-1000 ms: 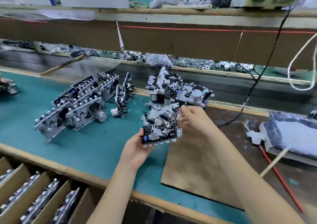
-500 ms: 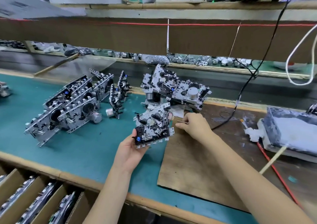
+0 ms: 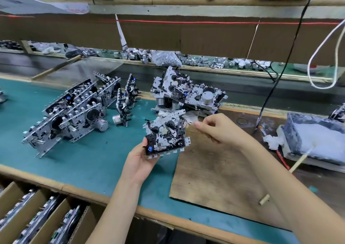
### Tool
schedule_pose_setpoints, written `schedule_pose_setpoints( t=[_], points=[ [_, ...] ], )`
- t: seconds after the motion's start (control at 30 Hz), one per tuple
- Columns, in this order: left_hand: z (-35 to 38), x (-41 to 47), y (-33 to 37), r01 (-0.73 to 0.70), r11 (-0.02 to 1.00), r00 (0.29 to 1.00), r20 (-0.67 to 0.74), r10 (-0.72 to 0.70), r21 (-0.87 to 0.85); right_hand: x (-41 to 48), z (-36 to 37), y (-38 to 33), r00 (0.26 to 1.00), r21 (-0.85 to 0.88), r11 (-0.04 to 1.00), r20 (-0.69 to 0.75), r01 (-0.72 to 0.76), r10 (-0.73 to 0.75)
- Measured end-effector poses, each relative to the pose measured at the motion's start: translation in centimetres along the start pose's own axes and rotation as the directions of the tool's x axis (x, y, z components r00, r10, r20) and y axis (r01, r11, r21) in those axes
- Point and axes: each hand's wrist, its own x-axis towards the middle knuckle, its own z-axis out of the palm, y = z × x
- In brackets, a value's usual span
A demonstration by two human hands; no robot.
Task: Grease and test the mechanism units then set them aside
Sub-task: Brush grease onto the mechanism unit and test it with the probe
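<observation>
A mechanism unit [image 3: 166, 135] held in the air over the teal bench mat [image 3: 84, 159].

A brown board [image 3: 214, 172] lies on the mat's right. A row of units [image 3: 74, 113] leans together at the left, a pile of units [image 3: 186, 94] sits at the far edge, and a wrapped tray [image 3: 317, 137] stands well off to the right. The held unit tilts above the seam of mat and board — the left hand [image 3: 138, 161] grips its lower left corner from beneath, thumb on the edge. The right hand [image 3: 218, 130] hovers just beside the upper right corner, fingers curled, thumb and forefinger pressed together — whether they pinch anything I cannot tell.
</observation>
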Motion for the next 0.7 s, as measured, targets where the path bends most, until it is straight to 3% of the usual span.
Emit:
schedule_pose_setpoints(
  t=[0.47, 0.7],
  points=[
    [-0.04, 0.04, -0.02, -0.025, 0.999, 0.998, 0.052, 0.023, 0.046, -0.37, 0.73, -0.17, 0.984, 0.084, 0.987, -0.126, 0.139, -0.128],
    [-0.28, 0.22, -0.17, -0.033, 0.998, 0.999, 0.035, 0.031, 0.051, -0.30, 0.73, -0.11, 0.990, 0.067, 0.989, -0.073, 0.130, -0.125]
  ],
)
